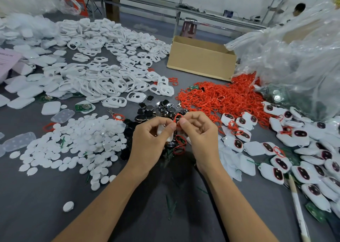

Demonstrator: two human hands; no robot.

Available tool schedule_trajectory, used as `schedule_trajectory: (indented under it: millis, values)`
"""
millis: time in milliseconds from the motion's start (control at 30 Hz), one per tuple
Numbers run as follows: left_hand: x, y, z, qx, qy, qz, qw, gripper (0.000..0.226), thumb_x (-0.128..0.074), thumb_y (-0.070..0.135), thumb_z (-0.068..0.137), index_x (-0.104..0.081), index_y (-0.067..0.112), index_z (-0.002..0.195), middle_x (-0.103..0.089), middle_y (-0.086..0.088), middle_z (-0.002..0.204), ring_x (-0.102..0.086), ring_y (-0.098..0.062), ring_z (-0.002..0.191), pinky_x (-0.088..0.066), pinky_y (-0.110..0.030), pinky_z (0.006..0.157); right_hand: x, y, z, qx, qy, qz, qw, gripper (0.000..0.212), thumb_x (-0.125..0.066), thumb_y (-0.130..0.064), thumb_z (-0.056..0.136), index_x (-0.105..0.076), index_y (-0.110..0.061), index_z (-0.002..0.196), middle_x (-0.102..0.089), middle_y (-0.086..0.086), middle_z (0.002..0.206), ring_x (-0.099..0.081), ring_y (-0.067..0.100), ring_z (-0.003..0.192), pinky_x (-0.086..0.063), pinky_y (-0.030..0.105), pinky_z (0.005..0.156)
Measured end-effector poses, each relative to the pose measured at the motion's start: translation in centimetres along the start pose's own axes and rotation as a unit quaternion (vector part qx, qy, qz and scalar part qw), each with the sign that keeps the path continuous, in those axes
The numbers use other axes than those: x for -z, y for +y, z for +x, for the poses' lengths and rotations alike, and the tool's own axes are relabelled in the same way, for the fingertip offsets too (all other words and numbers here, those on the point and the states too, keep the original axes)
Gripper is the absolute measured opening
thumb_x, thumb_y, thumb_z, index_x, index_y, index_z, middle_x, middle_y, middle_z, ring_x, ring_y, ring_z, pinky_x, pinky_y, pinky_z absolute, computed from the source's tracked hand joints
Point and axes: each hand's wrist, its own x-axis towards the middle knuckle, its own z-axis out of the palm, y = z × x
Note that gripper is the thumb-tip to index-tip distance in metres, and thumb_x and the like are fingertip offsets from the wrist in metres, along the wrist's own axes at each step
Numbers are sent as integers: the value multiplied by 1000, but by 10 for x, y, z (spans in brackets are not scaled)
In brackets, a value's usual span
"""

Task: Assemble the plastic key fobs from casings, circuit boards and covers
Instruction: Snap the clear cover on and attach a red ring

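As the hands (152, 134) (199, 131) meet, curled fingers (184, 121) pinch a red loop (177, 117).

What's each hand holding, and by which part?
Left hand cradles a white fob in its curled fingers, thumb at its top end. Right hand pinches the red loop by its lower end.

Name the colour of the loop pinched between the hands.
Red; the loop shows best in head view.

Near the person the table (33, 214) is open; white discs (77, 142) left and finished fobs (303, 164) right apparently hem it.
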Motion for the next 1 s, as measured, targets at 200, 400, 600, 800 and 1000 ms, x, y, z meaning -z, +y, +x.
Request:
schedule_trajectory:
  millis: [200,400,600,800,1000]
  values:
    - [3,1,3,-18,47,16,999,10,-74,29,83,-74,28,93,-64,-14,74,-60,-13,65,-50,-21,65,0,2,-2,132,-21,-211,968,13,-63,3,84,-66,-10,83,-63,-8,75,-56,1,67,-42,14,66]
    - [3,2,0,-65,36,85,994,8,-74,20,83,-73,27,81,-70,6,72,-63,-5,68,-47,-13,66,0,2,-3,148,-26,-227,962,15,-63,3,80,-67,-11,83,-63,-5,74,-54,5,65,-40,11,64]
    - [1,3,0,-53,36,85,994,11,-73,18,84,-70,24,76,-58,-19,64,-57,-24,61,-49,-27,61,-2,1,-3,137,-10,-204,969,24,-67,2,78,-62,-21,80,-59,-5,69,-50,14,61,-42,19,59]
    - [0,4,-1,-44,16,54,997,13,-69,13,86,-71,25,84,-64,5,66,-61,-10,61,-53,-33,64,-4,2,-2,157,7,-249,956,24,-61,4,81,-68,-17,89,-62,-9,80,-57,5,74,-43,15,70]
    - [-2,0,0,16,-20,-13,1000,55,-66,4,87,-53,39,128,-73,-4,96,-69,-23,89,-57,-43,80,3,-5,1,209,101,-283,931,19,-61,5,84,-71,-11,87,-62,-11,84,-59,2,84,-45,18,78]
